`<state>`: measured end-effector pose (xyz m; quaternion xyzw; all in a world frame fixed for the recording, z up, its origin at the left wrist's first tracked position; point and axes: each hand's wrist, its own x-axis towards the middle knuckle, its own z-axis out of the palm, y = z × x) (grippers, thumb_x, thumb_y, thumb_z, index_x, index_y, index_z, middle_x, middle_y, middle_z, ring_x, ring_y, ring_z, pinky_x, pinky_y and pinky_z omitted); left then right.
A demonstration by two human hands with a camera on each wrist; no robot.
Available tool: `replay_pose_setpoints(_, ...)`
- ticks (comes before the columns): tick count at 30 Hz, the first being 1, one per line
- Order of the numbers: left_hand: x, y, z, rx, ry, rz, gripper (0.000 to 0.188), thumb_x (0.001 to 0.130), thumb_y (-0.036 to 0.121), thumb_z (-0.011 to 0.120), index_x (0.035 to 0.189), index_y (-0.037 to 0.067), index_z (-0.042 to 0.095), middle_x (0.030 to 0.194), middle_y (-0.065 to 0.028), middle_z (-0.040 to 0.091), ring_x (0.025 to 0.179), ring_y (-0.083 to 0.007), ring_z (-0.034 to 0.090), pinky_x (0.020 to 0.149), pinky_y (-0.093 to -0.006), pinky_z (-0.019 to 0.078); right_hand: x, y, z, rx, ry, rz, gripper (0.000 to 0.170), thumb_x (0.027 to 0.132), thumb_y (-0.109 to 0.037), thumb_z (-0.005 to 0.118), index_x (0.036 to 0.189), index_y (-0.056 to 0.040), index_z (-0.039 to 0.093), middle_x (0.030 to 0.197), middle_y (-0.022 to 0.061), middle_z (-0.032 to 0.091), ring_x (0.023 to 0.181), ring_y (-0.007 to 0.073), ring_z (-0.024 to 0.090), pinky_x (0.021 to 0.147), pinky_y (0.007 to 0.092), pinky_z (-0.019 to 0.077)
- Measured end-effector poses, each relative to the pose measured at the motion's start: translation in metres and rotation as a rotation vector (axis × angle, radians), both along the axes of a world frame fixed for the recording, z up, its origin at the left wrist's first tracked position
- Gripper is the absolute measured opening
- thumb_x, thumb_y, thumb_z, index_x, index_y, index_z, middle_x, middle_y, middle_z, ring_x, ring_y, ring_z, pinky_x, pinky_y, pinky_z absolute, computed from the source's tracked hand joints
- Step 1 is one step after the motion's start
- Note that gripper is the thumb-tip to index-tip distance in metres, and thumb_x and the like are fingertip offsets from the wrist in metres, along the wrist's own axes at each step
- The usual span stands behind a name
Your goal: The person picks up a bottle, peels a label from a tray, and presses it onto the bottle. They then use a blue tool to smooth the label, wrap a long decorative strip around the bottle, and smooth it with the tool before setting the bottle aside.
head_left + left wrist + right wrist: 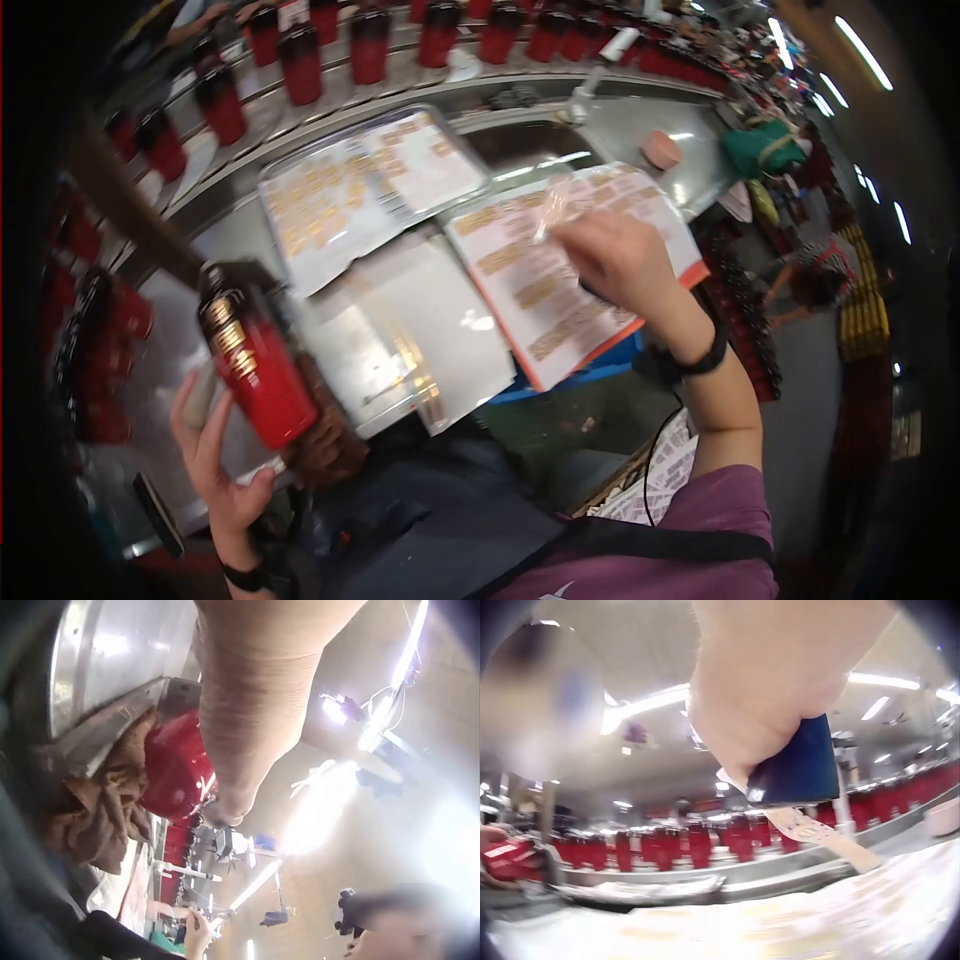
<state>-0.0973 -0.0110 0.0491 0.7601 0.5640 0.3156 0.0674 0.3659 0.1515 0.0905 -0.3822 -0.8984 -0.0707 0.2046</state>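
Observation:
A glossy red bottle (262,365) with a black neck and gold lettering lies tilted at the left of the head view, by a brown cloth (330,440). My left hand (222,470) is beside its lower side, fingers extended; whether they touch it is unclear. Above the printed sheet (530,290) with gold patches, my right hand (625,262) pinches a thin clear strip (558,205). In the right wrist view the strip (821,836) hangs below the right hand (780,682), with a dark blue flat piece (799,765) under the palm.
A tray (375,175) of gold-printed sheets lies behind a white sheet (450,320). Rows of red-and-black bottles (368,48) stand along the back and left. At the back right are a pink round container (660,150) and a green bag (762,150). Another person (822,280) is farther right.

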Motion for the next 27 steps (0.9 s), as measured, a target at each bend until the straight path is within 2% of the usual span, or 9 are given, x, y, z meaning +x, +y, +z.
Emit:
replay_pose_setpoints(4, 0.024, 0.017, 0.043, -0.024, -0.123, -0.306, 0.091, 0.066, 0.063, 0.082, 0.131, 0.003, 0.060, 0.136, -0.0228, 0.055, 0.135, -0.0437, 0.040, 0.109, -0.0531, 0.0328, -0.112, -0.059, 0.037, -0.386, 0.164, 0.473, 0.022, 0.082, -0.011, 0.070, 0.104, -0.0076, 0.071, 0.083, 0.0067, 0.067, 0.072, 0.0237, 0.066, 0.060, 0.0351, 0.0524)
replay_pose_setpoints(7, 0.047, 0.016, 0.068, -0.175, -0.281, -0.378, 0.089, 0.061, 0.052, 0.089, 0.130, 0.003, 0.060, 0.135, -0.0209, 0.056, 0.135, -0.0426, 0.040, 0.109, -0.0520, 0.0334, -0.163, -0.079, 0.048, -0.535, 0.331, 0.727, 0.021, 0.082, -0.012, 0.073, 0.103, -0.0066, 0.072, 0.087, 0.0060, 0.070, 0.070, 0.0207, 0.067, 0.057, 0.0318, 0.0527)
replay_pose_setpoints(9, 0.047, 0.012, 0.063, -0.265, -0.411, -0.541, 0.068, 0.065, 0.037, 0.091, 0.120, 0.007, 0.066, 0.132, -0.0169, 0.058, 0.134, -0.0395, 0.043, 0.107, -0.0492, 0.0378, -0.180, -0.087, 0.053, -0.615, 0.375, 0.766, 0.024, 0.080, -0.011, 0.073, 0.104, -0.0083, 0.070, 0.086, 0.0050, 0.068, 0.072, 0.0206, 0.067, 0.059, 0.0324, 0.0529)
replay_pose_setpoints(12, 0.027, -0.002, 0.039, -0.314, -0.421, -0.577, 0.046, 0.064, 0.022, 0.092, 0.103, 0.009, 0.072, 0.127, -0.0138, 0.064, 0.127, -0.0348, 0.053, 0.105, -0.0460, 0.0406, -0.195, -0.091, 0.052, -0.727, 0.453, 0.776, 0.025, 0.079, -0.009, 0.075, 0.103, -0.0094, 0.069, 0.084, 0.0050, 0.067, 0.073, 0.0211, 0.067, 0.061, 0.0319, 0.0531)
replay_pose_setpoints(13, 0.025, -0.009, 0.039, -0.295, -0.495, -0.489, 0.025, 0.069, 0.013, 0.087, 0.089, 0.010, 0.073, 0.113, -0.0109, 0.070, 0.119, -0.0323, 0.060, 0.097, -0.0437, 0.0471, -0.198, -0.091, 0.052, -0.750, 0.448, 0.702, 0.023, 0.079, -0.008, 0.075, 0.101, -0.0090, 0.070, 0.081, 0.0055, 0.067, 0.071, 0.0221, 0.067, 0.060, 0.0321, 0.0531)
replay_pose_setpoints(17, -0.002, -0.034, 0.016, -0.375, -0.584, -0.247, 0.018, 0.070, 0.007, 0.084, 0.083, 0.006, 0.072, 0.101, -0.0115, 0.073, 0.109, -0.0314, 0.066, 0.083, -0.0385, 0.0538, -0.201, -0.098, 0.035, -0.939, 0.543, 0.461, 0.011, 0.084, -0.003, 0.073, 0.094, -0.0046, 0.072, 0.078, 0.0075, 0.070, 0.065, 0.0166, 0.067, 0.058, 0.0276, 0.0513)
replay_pose_setpoints(19, -0.008, -0.038, 0.017, -0.400, -0.616, -0.165, 0.018, 0.070, 0.006, 0.084, 0.083, 0.005, 0.071, 0.100, -0.0115, 0.073, 0.108, -0.0311, 0.066, 0.083, -0.0387, 0.0537, -0.198, -0.104, 0.014, -1.172, 0.707, 0.269, 0.004, 0.090, 0.000, 0.068, 0.094, 0.0008, 0.067, 0.081, 0.0070, 0.072, 0.068, 0.0078, 0.066, 0.059, 0.0219, 0.0495)
replay_pose_setpoints(26, -0.022, -0.031, -0.001, -0.362, -0.566, -0.056, 0.007, 0.086, 0.007, 0.072, 0.092, 0.003, 0.071, 0.111, -0.0119, 0.070, 0.112, -0.0259, 0.063, 0.090, -0.0332, 0.0491, -0.203, -0.094, -0.031, -1.414, 0.987, 0.034, 0.008, 0.092, -0.001, 0.066, 0.098, 0.0007, 0.061, 0.088, 0.0096, 0.073, 0.068, 0.0077, 0.064, 0.062, 0.0203, 0.0504)
replay_pose_setpoints(27, -0.018, -0.028, -0.004, -0.388, -0.726, 0.053, 0.007, 0.087, 0.006, 0.071, 0.093, 0.003, 0.071, 0.114, -0.0115, 0.069, 0.115, -0.0256, 0.060, 0.092, -0.0336, 0.0478, -0.206, -0.091, -0.032, -1.434, 1.016, -0.017, 0.008, 0.091, -0.002, 0.068, 0.097, -0.0009, 0.062, 0.086, 0.0063, 0.071, 0.069, 0.0063, 0.062, 0.063, 0.0197, 0.0490)
